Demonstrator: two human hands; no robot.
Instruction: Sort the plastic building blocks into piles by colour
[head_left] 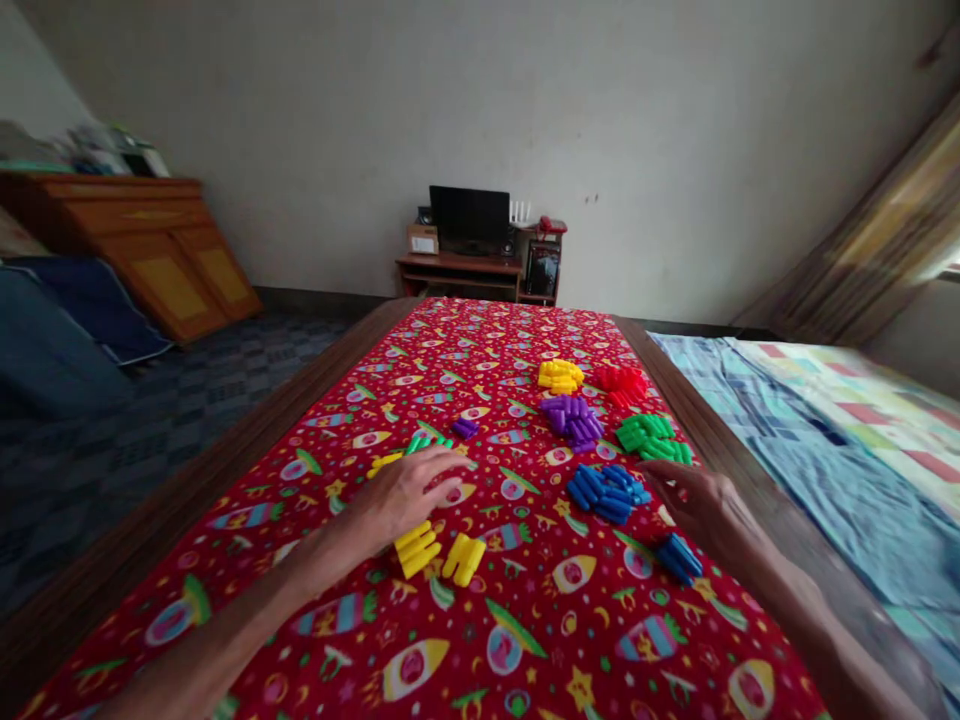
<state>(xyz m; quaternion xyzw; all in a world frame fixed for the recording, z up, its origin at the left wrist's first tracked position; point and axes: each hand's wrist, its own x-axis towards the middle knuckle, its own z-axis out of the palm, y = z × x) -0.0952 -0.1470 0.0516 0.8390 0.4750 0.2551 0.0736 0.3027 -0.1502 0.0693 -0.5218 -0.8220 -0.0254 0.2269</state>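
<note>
Small glossy plastic pieces, rod-like with rounded ends, lie on a red patterned cloth (pixel 517 630). My left hand (pixel 409 492) hovers at left centre, thumb and fingers apart, with nothing seen in it. Just beyond it are green pieces (pixel 427 442) and a yellow piece (pixel 384 463), partly hidden; nearer me lie two yellow clusters (pixel 417 550) (pixel 464 559). A purple piece (pixel 465 428) sits farther out. My right hand (pixel 701 500) is spread beside the green pile (pixel 652 438) and blue pile (pixel 607 492), its fingertips close to the green. Below it rests a separate blue cluster (pixel 679 558).
Beyond those piles are purple (pixel 572 422), yellow (pixel 560 376) and red (pixel 621 384) ones. The cloth covers a long table with a dark wooden edge (pixel 315 400). A bed (pixel 810 440) adjoins on the right. A monitor (pixel 470 218) stands on a desk at the far wall.
</note>
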